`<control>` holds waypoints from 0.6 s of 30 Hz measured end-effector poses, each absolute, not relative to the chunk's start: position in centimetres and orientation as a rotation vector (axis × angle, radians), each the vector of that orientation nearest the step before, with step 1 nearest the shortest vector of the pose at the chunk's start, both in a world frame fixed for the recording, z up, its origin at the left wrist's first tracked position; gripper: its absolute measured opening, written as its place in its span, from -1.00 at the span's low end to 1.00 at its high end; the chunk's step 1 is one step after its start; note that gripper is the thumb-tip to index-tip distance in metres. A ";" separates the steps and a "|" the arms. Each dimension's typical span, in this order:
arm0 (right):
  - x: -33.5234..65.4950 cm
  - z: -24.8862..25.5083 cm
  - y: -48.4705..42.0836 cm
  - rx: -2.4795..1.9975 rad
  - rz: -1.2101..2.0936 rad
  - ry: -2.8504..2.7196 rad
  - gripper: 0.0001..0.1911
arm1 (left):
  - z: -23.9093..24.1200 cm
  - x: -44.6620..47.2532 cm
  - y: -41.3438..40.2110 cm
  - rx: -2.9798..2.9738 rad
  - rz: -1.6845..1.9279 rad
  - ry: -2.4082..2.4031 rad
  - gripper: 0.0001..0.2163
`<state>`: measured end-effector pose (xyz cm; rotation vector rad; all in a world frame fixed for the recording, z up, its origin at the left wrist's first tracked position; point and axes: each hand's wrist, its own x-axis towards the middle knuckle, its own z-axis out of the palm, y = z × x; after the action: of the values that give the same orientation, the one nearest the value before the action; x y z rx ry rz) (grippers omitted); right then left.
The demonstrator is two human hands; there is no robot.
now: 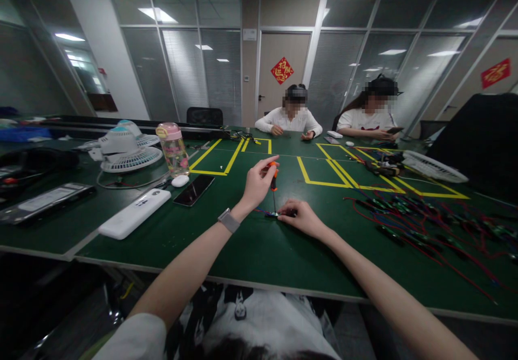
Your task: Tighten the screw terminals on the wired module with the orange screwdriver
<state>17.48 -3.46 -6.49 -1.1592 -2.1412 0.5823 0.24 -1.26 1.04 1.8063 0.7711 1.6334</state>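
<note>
My left hand point(259, 183) is closed round the orange and black handle of a screwdriver point(274, 179), held upright with its shaft pointing down. The tip meets a small circuit board point(272, 215) lying flat on the green table point(226, 252). Thin red and blue wires run off the board's left end. From the right, my right hand point(298, 215) pinches the board's right end between thumb and fingers, covering that part of it. A watch with a grey band point(229, 220) is on my left wrist.
Many wired circuit boards point(429, 225) lie tangled on the right. To the left are a black phone point(195, 190), a white power bank point(135, 214), a pink-lidded bottle point(173, 149) and a white fan point(127, 147). Two people point(288, 114) sit across the table, behind yellow tape outlines point(324, 183).
</note>
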 end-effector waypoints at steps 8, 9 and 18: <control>17.3 -6.2 -3.7 -1.159 0.572 -2.132 -0.86 | 1.3 0.0 -2.0 1.992 1.673 0.792 -0.77; 17.3 -6.2 -3.8 -1.156 0.571 -2.131 -0.86 | 1.4 0.0 -1.9 1.987 1.660 0.758 -0.74; 17.3 -6.3 -3.7 -1.145 0.577 -2.136 -0.86 | 1.1 0.2 -1.8 1.962 1.708 0.802 -0.78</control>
<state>17.28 -3.71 -6.26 -1.1452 -2.1361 0.5765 0.23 -1.83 1.13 1.9616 0.8016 1.7076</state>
